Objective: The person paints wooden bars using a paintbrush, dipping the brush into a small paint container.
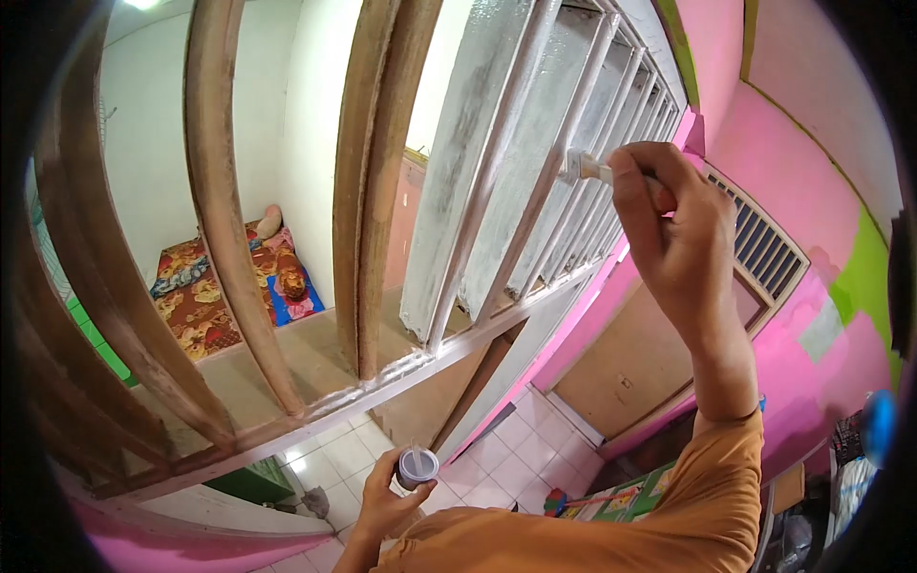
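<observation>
My right hand [680,224] is raised and closed around the handle of a paintbrush [579,166]. The white-coated bristle end touches or nearly touches the edge of a wooden slat [531,222], where brown still shows beside white. Lower down, my left hand [385,498] grips a small cup [417,466] of pale paint, held upright with its open top facing me. A wide white-painted slat [468,153] stands left of the brush. Farther left are bare brown slats [222,162]. White paint streaks mark the bottom rail [382,382].
Through the slats a room shows a patterned mattress [205,315] on the floor. Below are white floor tiles [497,449]. At right are a pink wall [793,229], a brown door [621,372] and a barred vent [759,234]. Belongings crowd the lower right.
</observation>
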The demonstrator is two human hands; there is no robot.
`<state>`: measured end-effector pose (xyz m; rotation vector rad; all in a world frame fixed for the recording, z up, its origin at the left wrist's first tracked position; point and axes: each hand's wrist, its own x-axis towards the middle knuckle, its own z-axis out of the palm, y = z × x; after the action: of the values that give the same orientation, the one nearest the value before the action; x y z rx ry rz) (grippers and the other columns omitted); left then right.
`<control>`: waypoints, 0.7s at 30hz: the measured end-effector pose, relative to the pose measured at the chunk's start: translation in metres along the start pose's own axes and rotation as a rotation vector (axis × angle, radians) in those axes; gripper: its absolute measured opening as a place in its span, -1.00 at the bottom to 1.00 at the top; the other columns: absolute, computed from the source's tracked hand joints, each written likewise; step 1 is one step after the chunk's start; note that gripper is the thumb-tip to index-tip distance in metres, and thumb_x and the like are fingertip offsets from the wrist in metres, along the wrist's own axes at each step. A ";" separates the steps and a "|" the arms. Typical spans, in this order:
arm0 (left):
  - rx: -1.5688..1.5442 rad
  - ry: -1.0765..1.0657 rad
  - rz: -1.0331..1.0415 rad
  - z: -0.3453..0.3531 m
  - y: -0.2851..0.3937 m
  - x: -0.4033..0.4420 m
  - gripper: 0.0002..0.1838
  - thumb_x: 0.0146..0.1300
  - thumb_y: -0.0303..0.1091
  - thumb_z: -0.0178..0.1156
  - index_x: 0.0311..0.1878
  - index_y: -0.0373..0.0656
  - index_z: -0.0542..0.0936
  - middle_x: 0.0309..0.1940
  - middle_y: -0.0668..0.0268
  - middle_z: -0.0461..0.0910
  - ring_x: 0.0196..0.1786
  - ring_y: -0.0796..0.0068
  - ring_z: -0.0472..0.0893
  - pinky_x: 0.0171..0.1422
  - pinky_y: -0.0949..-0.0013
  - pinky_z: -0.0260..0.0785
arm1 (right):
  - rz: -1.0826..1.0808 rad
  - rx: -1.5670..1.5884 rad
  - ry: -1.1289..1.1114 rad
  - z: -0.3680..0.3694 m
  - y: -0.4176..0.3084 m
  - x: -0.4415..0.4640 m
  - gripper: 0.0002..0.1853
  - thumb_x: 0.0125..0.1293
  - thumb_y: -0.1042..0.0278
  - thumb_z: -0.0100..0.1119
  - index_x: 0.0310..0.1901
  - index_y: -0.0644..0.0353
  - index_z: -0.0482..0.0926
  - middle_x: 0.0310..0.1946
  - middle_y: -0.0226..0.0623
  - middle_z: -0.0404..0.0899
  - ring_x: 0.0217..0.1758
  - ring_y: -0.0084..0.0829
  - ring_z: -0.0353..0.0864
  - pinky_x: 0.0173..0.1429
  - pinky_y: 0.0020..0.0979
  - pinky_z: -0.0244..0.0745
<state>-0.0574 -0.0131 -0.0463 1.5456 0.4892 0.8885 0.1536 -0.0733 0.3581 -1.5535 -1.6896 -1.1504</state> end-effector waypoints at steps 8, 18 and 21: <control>0.035 0.003 -0.009 -0.002 0.003 0.002 -0.35 0.10 -0.47 0.53 0.26 -0.28 0.47 0.04 0.27 0.61 0.15 0.46 0.60 0.30 0.36 0.43 | -0.165 -0.220 0.370 -0.003 0.017 0.034 -0.89 0.48 0.40 0.23 -0.12 0.21 0.70 -0.55 -0.37 0.53 -0.58 -0.59 0.35 -0.45 -0.47 0.32; 0.060 -0.005 -0.011 -0.003 0.002 0.000 -0.34 0.11 -0.48 0.53 0.27 -0.28 0.47 0.07 0.24 0.61 0.15 0.45 0.61 0.31 0.35 0.44 | -0.058 -0.154 0.376 -0.011 0.014 0.027 -0.92 0.37 0.43 0.34 -0.17 0.18 0.65 -0.57 -0.28 0.46 -0.59 -0.37 0.45 -0.44 -0.35 0.40; 0.067 0.020 0.015 -0.001 -0.001 0.001 -0.34 0.10 -0.48 0.53 0.27 -0.28 0.48 0.07 0.24 0.60 0.15 0.45 0.61 0.31 0.35 0.44 | -0.180 -0.207 0.300 -0.013 0.012 0.017 -0.90 0.33 0.48 0.35 -0.17 0.18 0.64 -0.50 -0.28 0.55 -0.58 -0.38 0.50 -0.45 -0.37 0.40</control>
<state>-0.0579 -0.0115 -0.0472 1.6044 0.5272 0.9082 0.1610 -0.0768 0.3813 -1.2831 -1.5704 -1.6083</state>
